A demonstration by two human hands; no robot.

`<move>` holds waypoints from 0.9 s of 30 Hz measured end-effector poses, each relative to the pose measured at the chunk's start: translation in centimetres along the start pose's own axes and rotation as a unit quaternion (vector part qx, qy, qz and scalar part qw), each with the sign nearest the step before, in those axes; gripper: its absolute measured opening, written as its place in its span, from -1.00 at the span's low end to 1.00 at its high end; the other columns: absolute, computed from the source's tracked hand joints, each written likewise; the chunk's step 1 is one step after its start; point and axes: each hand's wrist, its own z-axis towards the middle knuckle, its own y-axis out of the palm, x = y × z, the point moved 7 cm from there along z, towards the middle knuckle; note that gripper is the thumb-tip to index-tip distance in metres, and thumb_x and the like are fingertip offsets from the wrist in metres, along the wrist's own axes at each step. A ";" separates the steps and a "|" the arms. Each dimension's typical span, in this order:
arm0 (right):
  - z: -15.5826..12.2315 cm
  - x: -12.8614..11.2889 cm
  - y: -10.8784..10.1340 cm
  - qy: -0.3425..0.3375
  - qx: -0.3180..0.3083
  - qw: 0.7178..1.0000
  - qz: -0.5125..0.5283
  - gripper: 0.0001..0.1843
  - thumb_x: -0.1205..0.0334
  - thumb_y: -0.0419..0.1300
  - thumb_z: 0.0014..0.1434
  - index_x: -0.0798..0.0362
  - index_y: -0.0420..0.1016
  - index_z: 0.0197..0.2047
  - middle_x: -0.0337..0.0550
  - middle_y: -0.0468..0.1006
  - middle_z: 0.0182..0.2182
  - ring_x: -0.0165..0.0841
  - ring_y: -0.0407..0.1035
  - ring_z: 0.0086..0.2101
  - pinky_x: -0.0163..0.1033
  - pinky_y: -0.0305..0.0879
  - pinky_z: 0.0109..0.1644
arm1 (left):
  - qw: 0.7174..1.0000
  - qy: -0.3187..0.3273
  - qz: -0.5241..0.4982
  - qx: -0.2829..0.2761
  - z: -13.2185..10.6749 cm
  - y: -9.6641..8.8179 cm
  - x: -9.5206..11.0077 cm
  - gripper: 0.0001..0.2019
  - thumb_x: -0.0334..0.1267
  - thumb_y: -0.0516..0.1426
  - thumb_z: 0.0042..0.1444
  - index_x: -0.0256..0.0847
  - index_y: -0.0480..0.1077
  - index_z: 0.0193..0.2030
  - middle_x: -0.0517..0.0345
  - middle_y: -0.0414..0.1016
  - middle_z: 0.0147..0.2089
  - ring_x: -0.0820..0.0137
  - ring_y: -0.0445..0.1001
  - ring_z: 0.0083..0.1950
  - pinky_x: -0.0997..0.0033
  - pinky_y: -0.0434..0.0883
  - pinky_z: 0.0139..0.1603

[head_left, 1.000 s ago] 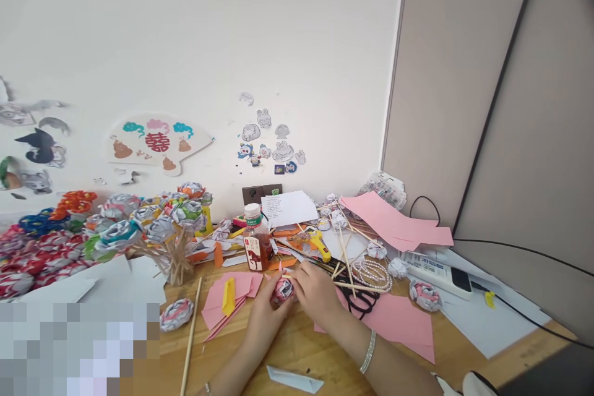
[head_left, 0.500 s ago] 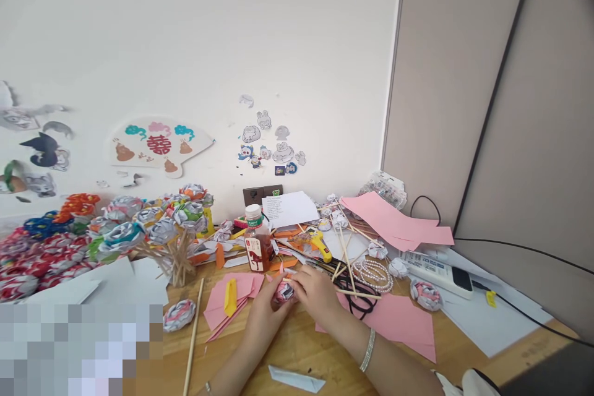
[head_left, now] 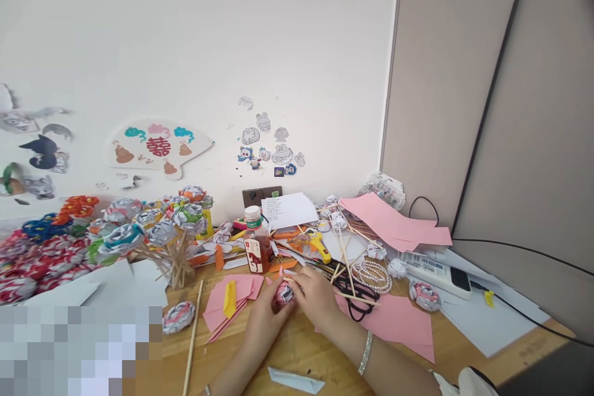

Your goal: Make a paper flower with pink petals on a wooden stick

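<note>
Both my hands meet over the wooden desk [head_left: 301,352] on a small pink, red and white paper rose [head_left: 282,294]. My left hand [head_left: 263,315] cups it from below and the left, fingers closed round it. My right hand [head_left: 314,297], a silver bracelet on its wrist, pinches its right side. Just behind the hands stands a small bottle of reddish liquid [head_left: 256,248]. Pink folded paper with a yellow strip [head_left: 231,298] lies to the left of my left hand.
Paper roses on sticks [head_left: 158,229] crowd the left. A loose rose [head_left: 177,317], a long wooden stick [head_left: 192,334], pink sheets [head_left: 394,223], pearl beads [head_left: 374,273], black scissors [head_left: 355,303], a yellow glue gun [head_left: 320,246], a white remote [head_left: 436,272] and cables lie around.
My hands stay on the paper rose with only slight finger shifts. The view has drifted a little.
</note>
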 end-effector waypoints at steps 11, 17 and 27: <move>-0.1 0.3 0.8 -0.004 -0.027 0.999 0.021 -0.79 0.36 0.01 0.24 0.03 0.46 -0.18 -0.17 0.55 -0.28 -0.36 0.42 -0.26 -0.34 0.20 -0.24 | 1.000 -0.006 -0.002 -0.009 -0.2 0.0 0.6 -0.54 -0.33 0.15 -0.11 -0.16 0.37 0.03 0.03 0.54 -0.06 0.21 0.46 -0.01 0.18 0.40 0.01; 0.0 1.1 2.1 -0.009 -0.048 0.998 -0.041 -0.87 0.31 0.02 0.26 0.08 0.38 -0.25 -0.16 0.54 -0.39 -0.34 0.43 -0.38 -0.34 0.16 -0.37 | 1.000 -0.003 -0.004 0.001 -0.3 -0.1 0.4 -0.55 -0.29 0.17 -0.10 -0.15 0.37 0.02 0.03 0.52 -0.02 0.18 0.45 0.01 0.15 0.39 0.02; 0.3 0.7 1.5 -0.053 -0.065 0.996 0.019 -0.90 0.33 0.05 0.24 0.08 0.39 -0.28 -0.18 0.52 -0.34 -0.36 0.41 -0.30 -0.34 0.19 -0.28 | 1.000 0.030 0.002 -0.001 -0.3 -0.4 0.8 -0.60 -0.28 0.18 -0.08 -0.13 0.39 -0.02 0.04 0.53 -0.05 0.19 0.48 -0.03 0.15 0.40 0.00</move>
